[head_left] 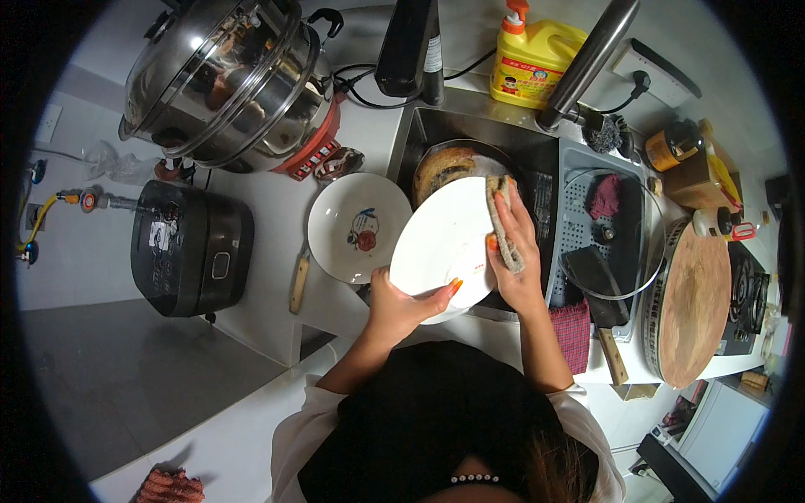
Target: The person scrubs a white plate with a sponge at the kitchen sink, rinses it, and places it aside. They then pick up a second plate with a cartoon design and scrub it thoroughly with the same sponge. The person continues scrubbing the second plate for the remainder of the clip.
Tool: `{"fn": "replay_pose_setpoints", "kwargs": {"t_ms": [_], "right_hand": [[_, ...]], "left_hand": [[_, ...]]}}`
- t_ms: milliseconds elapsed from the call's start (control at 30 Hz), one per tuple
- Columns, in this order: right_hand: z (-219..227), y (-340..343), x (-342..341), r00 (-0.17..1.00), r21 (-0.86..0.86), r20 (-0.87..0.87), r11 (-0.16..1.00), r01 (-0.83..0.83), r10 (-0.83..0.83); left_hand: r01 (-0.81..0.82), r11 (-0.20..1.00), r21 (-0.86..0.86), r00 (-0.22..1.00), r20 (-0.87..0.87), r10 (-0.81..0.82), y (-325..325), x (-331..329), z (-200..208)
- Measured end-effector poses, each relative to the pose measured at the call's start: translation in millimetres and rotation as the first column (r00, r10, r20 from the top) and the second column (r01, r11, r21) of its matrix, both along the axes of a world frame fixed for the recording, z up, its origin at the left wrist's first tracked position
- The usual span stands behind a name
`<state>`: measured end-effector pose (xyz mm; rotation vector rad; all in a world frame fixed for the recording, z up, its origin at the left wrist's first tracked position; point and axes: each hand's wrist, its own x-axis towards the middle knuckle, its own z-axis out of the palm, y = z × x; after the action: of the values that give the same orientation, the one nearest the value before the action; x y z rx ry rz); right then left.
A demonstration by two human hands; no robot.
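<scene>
My left hand [402,303] grips the lower left rim of a white plate [440,239], its thumb lying over the face. The plate is held tilted above the near edge of the sink [419,126]. In my right hand [518,251] is a folded beige-brown cloth [503,225], pressed against the plate's right rim. Just left of the plate, a white bowl [335,222] with a flower print stands on the counter. Behind it, a round brown-stained pan [449,163] sits in the sink, partly hidden by the plate.
A grey drain basket [570,159] holds a reddish scrubber [604,197]; a cleaver [595,281] lies across it. Further right stands a round wooden chopping board [696,302]. A yellow jug [537,67] and the faucet [587,63] are behind. Leftward are a steamer pot [235,84] and black cooker [189,251].
</scene>
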<state>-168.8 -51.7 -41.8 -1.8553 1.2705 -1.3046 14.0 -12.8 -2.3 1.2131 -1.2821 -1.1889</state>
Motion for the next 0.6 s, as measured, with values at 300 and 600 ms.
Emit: {"fn": "replay_pose_setpoints", "kwargs": {"t_ms": [300, 600], "right_hand": [[33.1, 13.4, 26.0, 0.96, -0.184, -0.213, 0.957, -0.225, 0.184], [26.1, 12.3, 18.9, 0.956, -0.24, -0.265, 0.951, -0.195, 0.128]], "left_hand": [[-0.024, 0.999, -0.022, 0.992, -0.122, 0.021, 4.6, -0.6, -10.1], [-0.037, 0.998, -0.048, 0.997, -0.063, 0.034, 6.4, 2.2, -7.0]]}}
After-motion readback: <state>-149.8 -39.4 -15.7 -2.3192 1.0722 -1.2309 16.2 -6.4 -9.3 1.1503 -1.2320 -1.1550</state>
